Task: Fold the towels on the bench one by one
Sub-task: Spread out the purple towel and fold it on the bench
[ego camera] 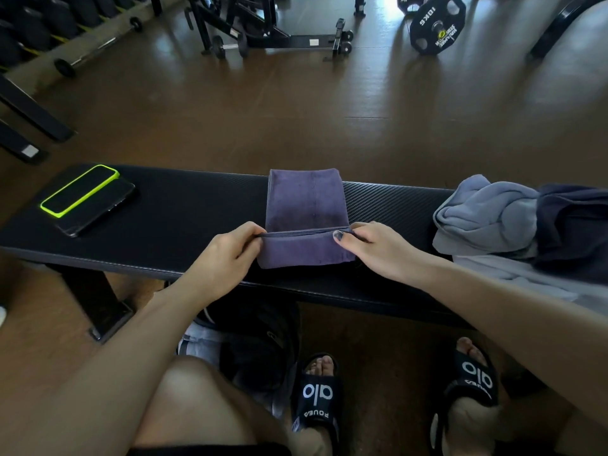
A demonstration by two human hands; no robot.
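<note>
Phones, two, stacked at worktop's left end: lime-edged phone [80, 189] atop black phone [98, 210]. Heap of grey and navy towels [513, 218] at right end. Purple terry towel [306, 205] mid black padded worktop [184, 205], near edge pinched by left hand [227, 248] and right hand [375, 246], fingers closed on fold. Weight plate [436, 24] marked "10KG"; black slides [317, 391] marked "alo". Brown gym floor.
</note>
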